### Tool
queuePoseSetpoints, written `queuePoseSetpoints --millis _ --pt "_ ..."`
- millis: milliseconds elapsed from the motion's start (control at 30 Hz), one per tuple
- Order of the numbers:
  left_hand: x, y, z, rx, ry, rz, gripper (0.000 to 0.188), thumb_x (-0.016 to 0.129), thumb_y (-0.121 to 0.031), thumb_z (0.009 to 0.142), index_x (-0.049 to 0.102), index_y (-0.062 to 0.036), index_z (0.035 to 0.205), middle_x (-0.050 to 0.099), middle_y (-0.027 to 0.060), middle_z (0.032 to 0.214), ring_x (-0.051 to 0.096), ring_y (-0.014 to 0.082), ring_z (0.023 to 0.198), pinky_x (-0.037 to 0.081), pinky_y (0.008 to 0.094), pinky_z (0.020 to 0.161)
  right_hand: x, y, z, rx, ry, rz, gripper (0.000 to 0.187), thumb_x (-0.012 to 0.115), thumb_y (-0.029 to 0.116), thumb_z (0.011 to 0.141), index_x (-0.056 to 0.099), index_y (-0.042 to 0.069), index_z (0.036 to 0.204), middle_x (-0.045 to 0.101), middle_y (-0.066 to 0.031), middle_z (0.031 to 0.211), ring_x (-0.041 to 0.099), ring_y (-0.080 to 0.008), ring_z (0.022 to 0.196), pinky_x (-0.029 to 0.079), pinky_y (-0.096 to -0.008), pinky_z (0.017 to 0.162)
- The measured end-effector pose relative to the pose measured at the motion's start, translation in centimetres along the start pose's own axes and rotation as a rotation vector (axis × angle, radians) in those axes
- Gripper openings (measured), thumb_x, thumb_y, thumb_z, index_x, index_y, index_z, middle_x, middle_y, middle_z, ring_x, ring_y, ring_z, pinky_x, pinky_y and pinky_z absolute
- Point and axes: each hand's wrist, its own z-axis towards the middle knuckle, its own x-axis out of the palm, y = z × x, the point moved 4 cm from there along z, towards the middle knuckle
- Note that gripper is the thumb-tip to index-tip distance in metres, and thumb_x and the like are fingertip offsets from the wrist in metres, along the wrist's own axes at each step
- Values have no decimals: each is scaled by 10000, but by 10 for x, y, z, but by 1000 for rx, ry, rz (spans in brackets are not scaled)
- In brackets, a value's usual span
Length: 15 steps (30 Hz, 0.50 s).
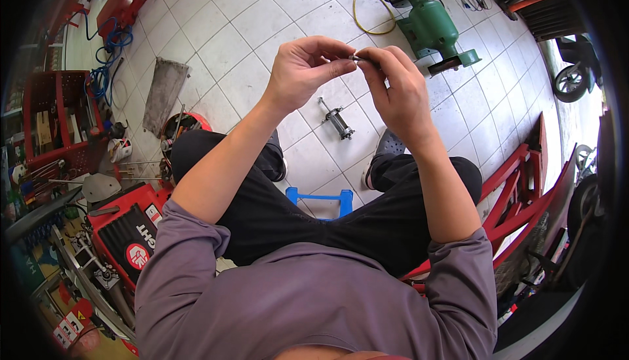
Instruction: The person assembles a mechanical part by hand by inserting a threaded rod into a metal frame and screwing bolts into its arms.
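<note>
Hands: left hand (pixel 293 75) and right hand (pixel 403 94) both pinch a small metal part (pixel 356 58) between fingertips
Tiled floor (pixel 301 9): metal cylinder (pixel 339 124) below, green machine (pixel 437 29) beyond to the right
Lettering: white, on red-and-black case (pixel 118 229) at left

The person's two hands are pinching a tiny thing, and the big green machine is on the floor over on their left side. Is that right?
Not quite: the head view shows the green machine on the person's right, not the left. It is on the floor, and the left hand and right hand are pinching a tiny thing.
</note>
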Motion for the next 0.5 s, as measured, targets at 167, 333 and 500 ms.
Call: queuePoseSetpoints --millis 167,333,500 --pt "0 -3 -1 -82 -15 74 162 686 -63 851 662 46 968 686 120 905 663 142 846 547 241 782 1 4 0 -25 -26 -2 103 669 52 799 632 44 894 594 -84 761 578 -267 658 456 -367 591" --pt "-3 2 -1 -162 2 146 167 690 -89 855 664 48 946 690 114 879 663 139 837 544 243 784 0 8 1 -159 -60 -70 109 671 41 784 632 48 886 595 -76 760 578 -256 668 457 -361 603" --pt "0 -1 -1 -38 -11 10 172 704 -116 851 674 29 938 691 99 859 648 118 783 529 234 728 1 7 0 -64 -35 -29 112 671 37 779 631 48 883 597 -72 762 581 -249 671 456 -357 614"
